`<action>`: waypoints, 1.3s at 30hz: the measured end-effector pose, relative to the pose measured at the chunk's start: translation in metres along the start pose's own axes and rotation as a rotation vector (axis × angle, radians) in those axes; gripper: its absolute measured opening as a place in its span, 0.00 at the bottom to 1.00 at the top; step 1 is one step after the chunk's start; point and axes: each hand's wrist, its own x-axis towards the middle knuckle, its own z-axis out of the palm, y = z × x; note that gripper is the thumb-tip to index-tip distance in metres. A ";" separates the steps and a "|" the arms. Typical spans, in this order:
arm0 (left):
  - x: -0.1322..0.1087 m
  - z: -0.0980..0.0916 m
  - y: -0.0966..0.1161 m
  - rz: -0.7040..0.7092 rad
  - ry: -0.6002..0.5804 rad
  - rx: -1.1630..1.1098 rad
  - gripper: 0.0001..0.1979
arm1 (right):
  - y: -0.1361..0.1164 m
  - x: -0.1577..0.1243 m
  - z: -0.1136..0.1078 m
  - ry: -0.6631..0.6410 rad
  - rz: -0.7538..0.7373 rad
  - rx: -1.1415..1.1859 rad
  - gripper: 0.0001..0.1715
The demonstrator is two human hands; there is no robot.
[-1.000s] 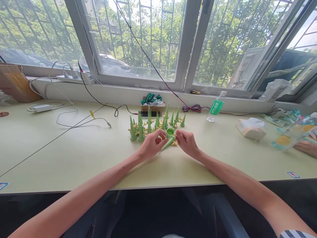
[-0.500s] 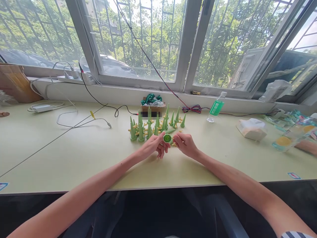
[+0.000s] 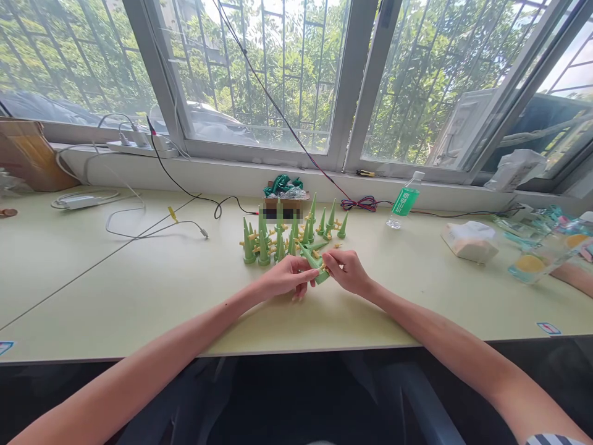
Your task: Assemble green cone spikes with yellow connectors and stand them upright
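My left hand (image 3: 293,275) holds a green cone (image 3: 312,259) near its wide base, with the tip slanting up and to the left. At the base of that cone, the closed fingers of my right hand (image 3: 343,269) pinch a small yellow piece (image 3: 324,266). Just beyond my hands, several green cones (image 3: 264,250) stand upright in a group on the table, with small yellow pieces between and on them. One more green cone lies on its side behind the held one, partly hidden.
Behind the cones is a small box (image 3: 286,196) of green and clear plastic. A bottle (image 3: 404,203) and a tissue pack (image 3: 471,241) stand to the right. Cables (image 3: 152,232) run across the left side. A person's arm (image 3: 574,279) shows at the right edge.
The held cone has turned from showing its round base to lying side-on, tip up and to the left. My left fingers have shifted round it; my right hand has barely moved.
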 end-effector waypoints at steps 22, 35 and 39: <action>0.003 0.008 -0.005 0.344 0.347 0.355 0.14 | 0.009 0.001 0.007 0.017 0.070 -0.077 0.33; 0.004 0.006 -0.006 0.382 0.401 0.480 0.16 | 0.008 0.001 0.005 -0.033 0.035 -0.089 0.32; 0.002 0.006 -0.005 0.459 0.387 0.598 0.14 | 0.009 0.000 0.006 -0.039 0.053 -0.102 0.33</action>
